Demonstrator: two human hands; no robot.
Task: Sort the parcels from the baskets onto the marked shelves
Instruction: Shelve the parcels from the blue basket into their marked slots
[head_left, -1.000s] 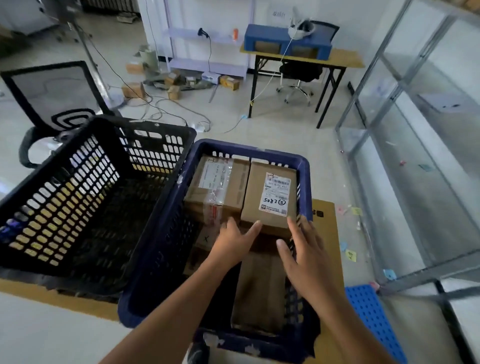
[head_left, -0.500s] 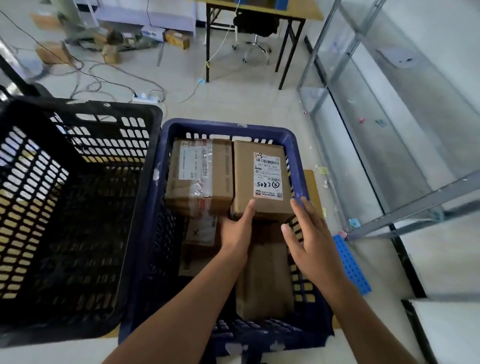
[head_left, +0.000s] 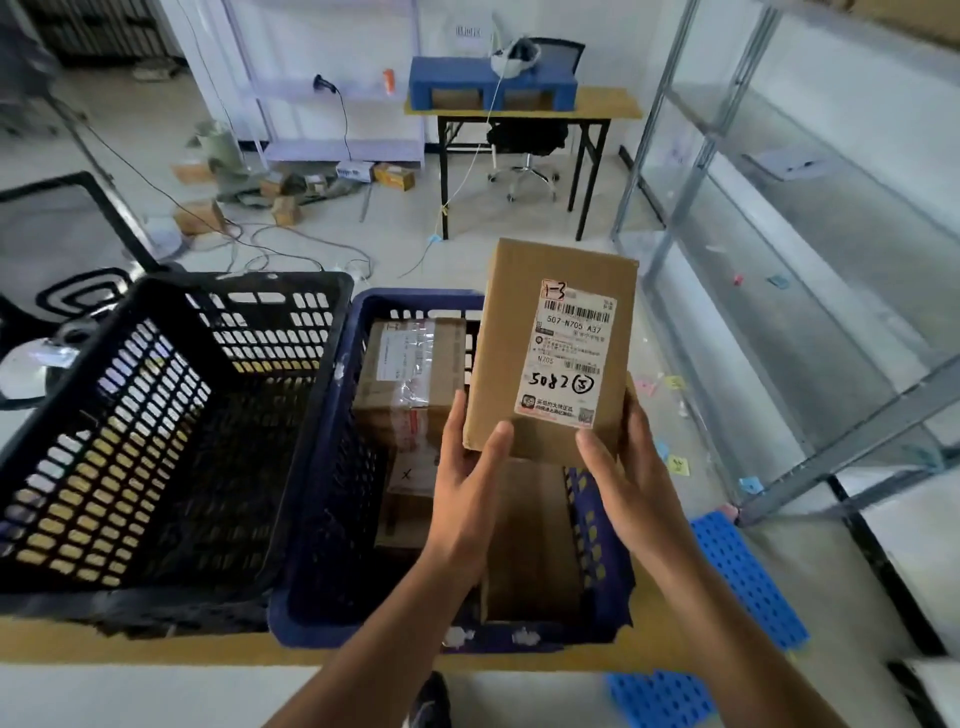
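Head view, rectangular cardboard parcel (head_left: 556, 343), both hands gripping, perforated plastic basket (head_left: 332, 467)

the person's left hand (head_left: 467, 483) and right hand (head_left: 628, 483) are bare to the fingertips, and the wrists are bare as well. the left forearm (head_left: 374, 639) and right forearm (head_left: 727, 623) are slim and show only bare skin along their whole visible length, right down to the lower edge of the view. the one piece of clothing in sight is a dark shoe (head_left: 430, 699), its rounded toe showing low between the forearms. it is too dim to tell its make or laces.
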